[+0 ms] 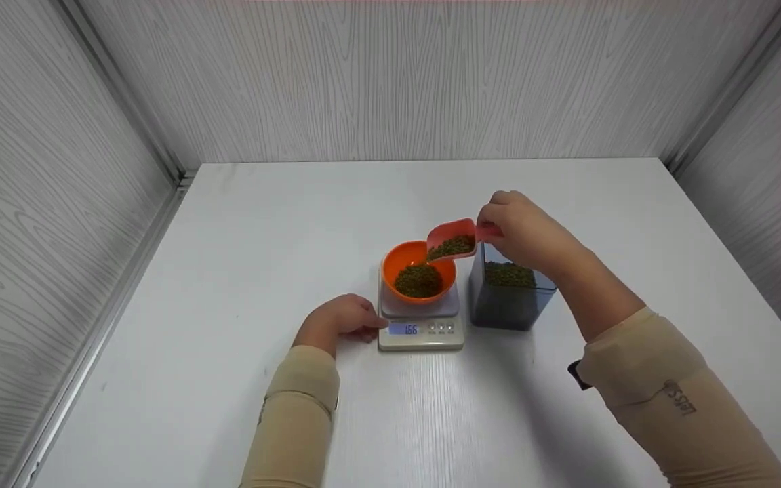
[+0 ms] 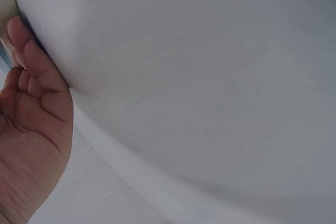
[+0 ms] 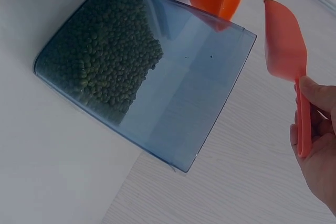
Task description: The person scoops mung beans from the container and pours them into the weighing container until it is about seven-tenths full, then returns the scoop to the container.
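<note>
My right hand (image 1: 526,227) grips the handle of a red scoop (image 3: 286,40), held tilted over the right rim of an orange bowl (image 1: 394,261). Small green beans, like mung beans (image 1: 455,245), lie in the scoop, and a few drop off its lip in the right wrist view. More beans are heaped in the bowl, which stands on a white kitchen scale (image 1: 424,344) with digits like 166 on its display. At the scale's left edge, my left hand (image 1: 346,317) touches the side near the display with extended fingertips (image 2: 18,32).
A clear bluish container (image 3: 184,87), partly filled with green beans, stands just right of the scale, beneath my right hand. All of this is on a white table (image 1: 282,217) with wood-grain panels (image 1: 431,81) behind and at both sides.
</note>
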Action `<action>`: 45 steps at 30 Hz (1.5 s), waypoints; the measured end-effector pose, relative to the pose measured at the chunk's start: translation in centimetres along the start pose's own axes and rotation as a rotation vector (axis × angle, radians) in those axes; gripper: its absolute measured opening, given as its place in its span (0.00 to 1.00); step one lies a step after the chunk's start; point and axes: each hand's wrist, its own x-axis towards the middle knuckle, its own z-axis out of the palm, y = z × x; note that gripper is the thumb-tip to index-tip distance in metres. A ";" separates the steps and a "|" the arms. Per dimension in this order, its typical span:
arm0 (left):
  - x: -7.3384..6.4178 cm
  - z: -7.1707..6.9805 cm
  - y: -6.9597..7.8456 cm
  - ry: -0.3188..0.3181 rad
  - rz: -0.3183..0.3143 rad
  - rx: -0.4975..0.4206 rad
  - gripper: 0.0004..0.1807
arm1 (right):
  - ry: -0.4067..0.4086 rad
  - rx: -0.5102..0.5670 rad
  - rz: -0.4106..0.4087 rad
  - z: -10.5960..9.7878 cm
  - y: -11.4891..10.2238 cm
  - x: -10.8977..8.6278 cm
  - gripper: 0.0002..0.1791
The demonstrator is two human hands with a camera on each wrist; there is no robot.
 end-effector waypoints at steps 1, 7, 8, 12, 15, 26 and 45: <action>0.0 0.0 0.0 0.000 0.001 -0.004 0.10 | 0.000 -0.002 0.002 0.0 -0.1 0.0 0.08; 0.1 0.0 -0.1 0.005 0.010 0.009 0.10 | 0.015 0.000 0.000 0.1 -0.3 0.2 0.08; 0.1 0.0 -0.1 0.006 0.013 0.019 0.10 | 0.022 -0.003 -0.008 0.2 -0.3 0.2 0.08; 0.1 0.0 -0.1 0.010 0.022 0.051 0.10 | 0.044 -0.018 -0.039 0.4 -0.1 0.3 0.07; 0.2 0.0 -0.1 0.006 0.023 0.051 0.10 | 0.035 -0.027 -0.031 0.5 -0.1 0.3 0.07; 0.1 0.1 0.1 0.008 0.022 0.043 0.11 | -0.051 -0.080 0.044 0.0 0.1 0.1 0.09; 0.3 0.4 0.4 0.005 0.012 0.012 0.10 | 0.019 -0.143 -0.023 -0.4 0.7 -0.3 0.08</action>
